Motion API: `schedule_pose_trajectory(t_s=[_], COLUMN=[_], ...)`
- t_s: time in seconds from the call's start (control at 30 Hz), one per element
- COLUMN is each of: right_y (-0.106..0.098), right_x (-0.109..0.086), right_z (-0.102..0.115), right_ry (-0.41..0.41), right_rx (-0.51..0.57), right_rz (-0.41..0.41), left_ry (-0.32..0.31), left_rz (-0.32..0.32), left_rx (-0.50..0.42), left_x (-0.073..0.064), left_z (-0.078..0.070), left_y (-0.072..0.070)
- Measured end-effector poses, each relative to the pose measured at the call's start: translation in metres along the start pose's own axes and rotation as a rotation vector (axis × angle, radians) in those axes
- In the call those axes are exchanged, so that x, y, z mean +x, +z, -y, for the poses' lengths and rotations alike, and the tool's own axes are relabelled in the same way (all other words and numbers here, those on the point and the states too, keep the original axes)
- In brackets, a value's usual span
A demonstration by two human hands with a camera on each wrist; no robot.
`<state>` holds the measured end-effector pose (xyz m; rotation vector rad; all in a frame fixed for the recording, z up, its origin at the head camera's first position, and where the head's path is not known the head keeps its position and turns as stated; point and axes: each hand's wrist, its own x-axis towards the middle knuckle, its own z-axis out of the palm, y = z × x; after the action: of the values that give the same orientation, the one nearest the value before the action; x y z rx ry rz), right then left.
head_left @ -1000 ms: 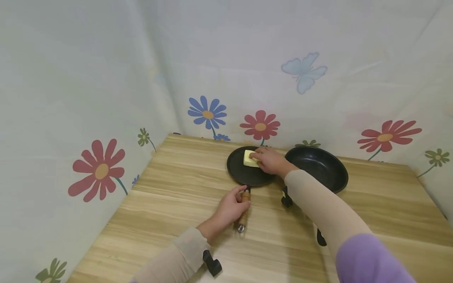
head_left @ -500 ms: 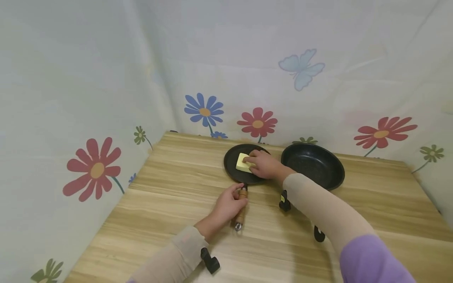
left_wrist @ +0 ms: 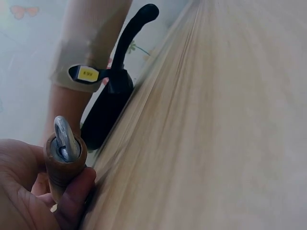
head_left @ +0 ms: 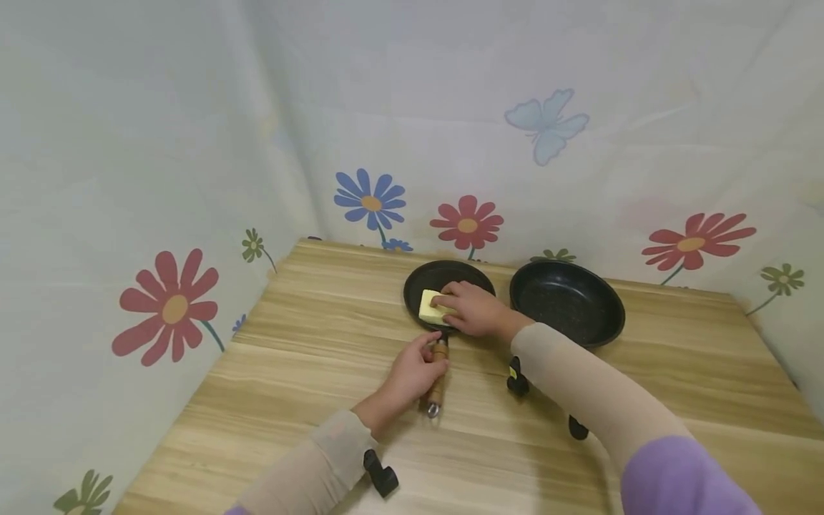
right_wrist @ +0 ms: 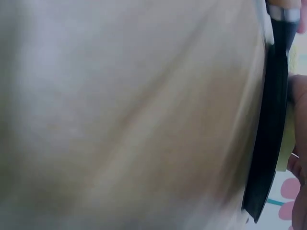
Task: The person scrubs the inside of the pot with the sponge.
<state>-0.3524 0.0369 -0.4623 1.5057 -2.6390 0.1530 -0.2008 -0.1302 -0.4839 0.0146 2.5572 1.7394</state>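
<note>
A small black frying pan [head_left: 425, 277] with a wooden handle [head_left: 436, 390] sits on the table towards the back. My left hand [head_left: 412, 372] grips that handle near the pan; in the left wrist view, thumb and fingers [left_wrist: 79, 191] close round the wood below its metal hanging ring [left_wrist: 66, 139]. My right hand [head_left: 475, 309] holds a pale yellow sponge [head_left: 431, 307] against the front part of the pan's inside, close to the handle end. Seen edge-on in the right wrist view, the pan's dark side [right_wrist: 268, 129] has the sponge [right_wrist: 287, 143] over it, under the fingers.
A larger, deeper black frying pan [head_left: 579, 300] stands at the back right, its handle partly hidden under my right forearm. Flower-printed fabric [head_left: 412, 107] rises behind and left of the wooden table [head_left: 309, 322]. Black camera mounts [head_left: 381, 473] hang from both wrists.
My right hand has moved the sponge from the back of the small pan left and towards the handle. The left hand keeps its grip on the handle. The view has shifted slightly.
</note>
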Motion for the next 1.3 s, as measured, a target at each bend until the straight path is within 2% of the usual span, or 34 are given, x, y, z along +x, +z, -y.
schedule_pose_trajectory(t_s=[0.13, 0.3, 0.4, 0.5, 0.67, 0.8, 0.9, 1.0, 1.1, 1.3], right_y=[0.000, 0.004, 0.004, 0.001, -0.003, -0.006, -0.007, -0.007, -0.008, -0.010], right_x=[0.003, 0.005, 0.006, 0.006, 0.008, 0.004, -0.001, -0.005, -0.005, 0.001], right_z=[-0.013, -0.030, -0.035, -0.035, -0.032, -0.017, -0.001, 0.008, 0.014, 0.017], right_ry=[0.037, 0.171, 0.236, 0.263, 0.234, 0.142, 0.065, 0.024, 0.029, 0.129], right_rx=[-0.034, -0.075, -0.083, -0.056, 0.009, 0.036, 0.035, 0.017, 0.013, 0.073], right_rz=[-0.019, -0.020, -0.006, -0.001, 0.020, 0.041, 0.023, 0.014, 0.010, 0.031], left_ry=[0.013, 0.011, 0.000, -0.004, 0.015, 0.008, 0.011, 0.022, 0.015, -0.025], left_rz=[0.002, 0.022, 0.031, 0.030, 0.020, 0.026, 0.018, 0.002, 0.003, 0.020], left_rx=[-0.006, -0.028, -0.038, -0.047, -0.034, -0.028, -0.029, -0.027, -0.033, -0.078], left_x=[0.000, -0.004, -0.005, -0.005, -0.004, -0.002, 0.000, 0.001, 0.000, -0.001], left_z=[0.001, 0.002, 0.002, 0.002, -0.001, -0.003, -0.003, -0.002, -0.002, 0.002], left_y=[0.005, 0.012, 0.016, 0.017, 0.015, 0.012, 0.009, 0.006, 0.004, 0.003])
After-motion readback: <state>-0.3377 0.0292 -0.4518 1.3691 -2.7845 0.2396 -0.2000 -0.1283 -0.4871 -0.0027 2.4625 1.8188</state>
